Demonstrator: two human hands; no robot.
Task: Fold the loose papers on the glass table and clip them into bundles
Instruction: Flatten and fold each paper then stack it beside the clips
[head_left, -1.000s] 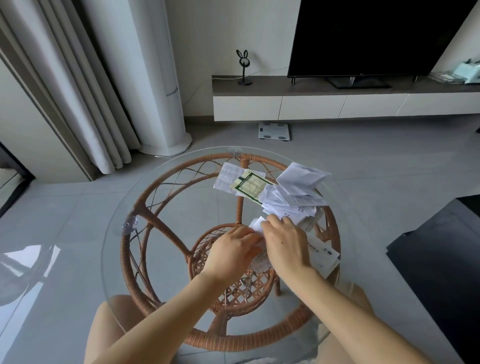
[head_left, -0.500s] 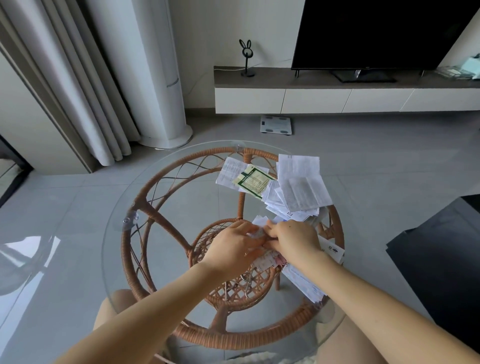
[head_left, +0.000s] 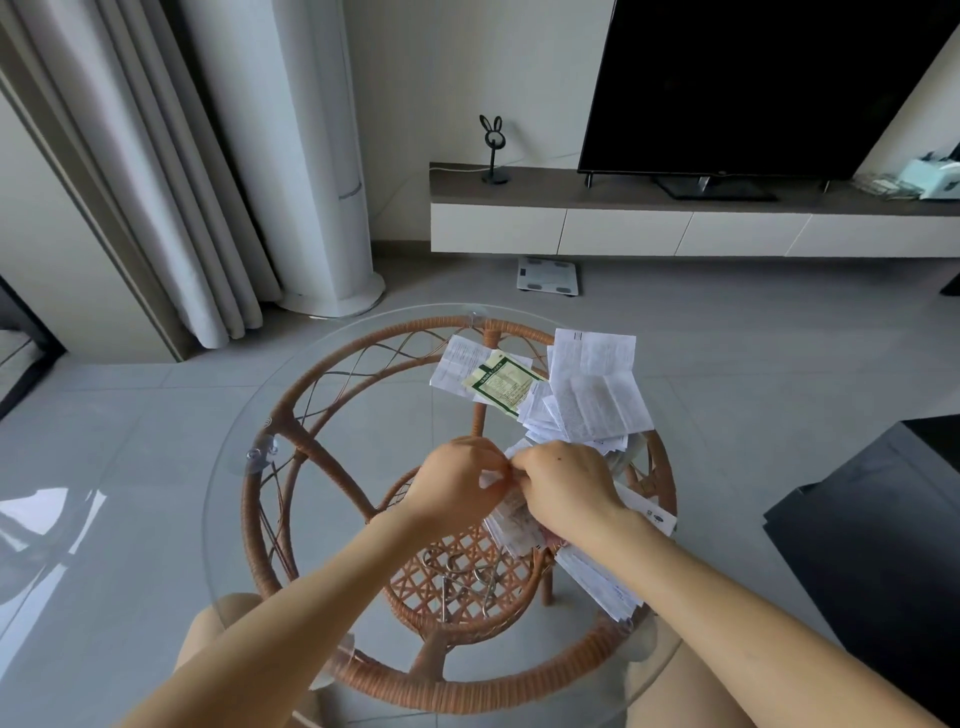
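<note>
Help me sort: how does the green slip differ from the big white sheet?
The green slip is cream with a green border; the white sheet is plain with dense print. The white sheet is larger and creased; the green slip looks flat. Both lie loose on the glass table.

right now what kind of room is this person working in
Most likely a home living room: a large television stands on a low media cabinet, floor-length curtains hang at the left, and loose papers lie on a round glass table.
</note>
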